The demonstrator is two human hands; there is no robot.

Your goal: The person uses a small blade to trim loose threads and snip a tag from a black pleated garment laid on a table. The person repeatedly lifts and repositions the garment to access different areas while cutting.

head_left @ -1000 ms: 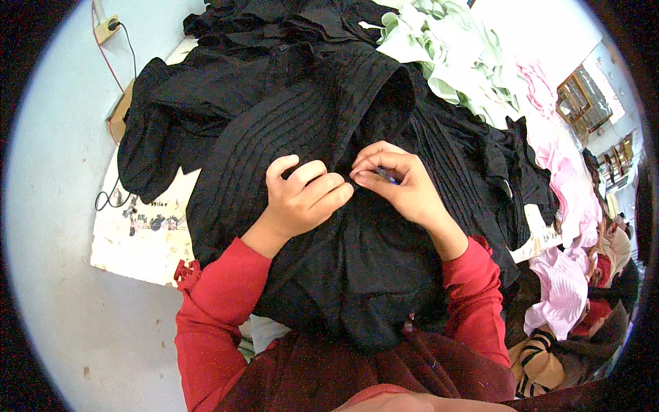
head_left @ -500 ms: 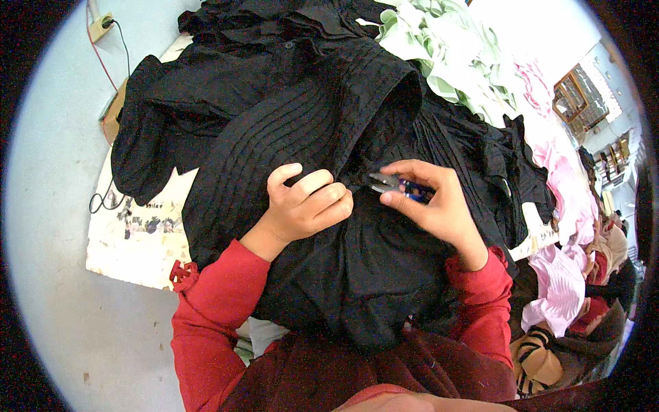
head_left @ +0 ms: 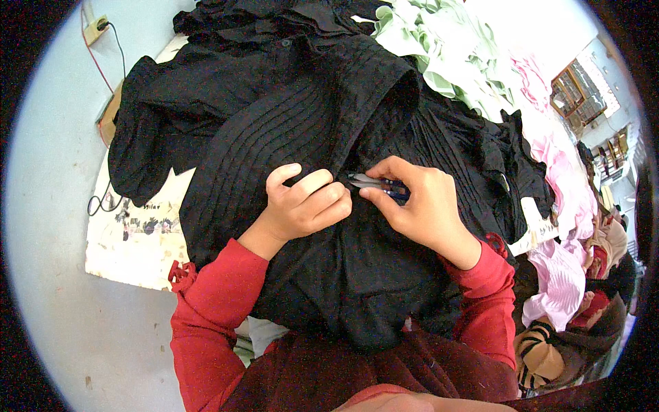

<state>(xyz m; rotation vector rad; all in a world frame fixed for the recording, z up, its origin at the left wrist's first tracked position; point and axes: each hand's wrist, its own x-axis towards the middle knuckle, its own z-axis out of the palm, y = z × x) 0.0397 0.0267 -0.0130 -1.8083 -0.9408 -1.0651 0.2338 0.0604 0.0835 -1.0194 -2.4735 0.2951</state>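
Note:
A black pleated garment lies heaped across the table and down over my lap. My left hand is closed on a fold of it, the fingers curled and the pinched cloth mostly hidden. In my right hand I hold small thread snips with dark blue handles, between thumb and fingers. Their metal blades point left, close to the left fingertips and against the black cloth. The blades look nearly closed together.
Pale green cloth is piled at the far right, with pink cloth along the table's right side. A marked pale board or sheet shows at the left. A wall socket with a plugged-in cord is at the far left.
My right hand has moved left with the snips, bringing the blades nearer my left fingers. The blades look closer together than before. My left hand has barely moved.

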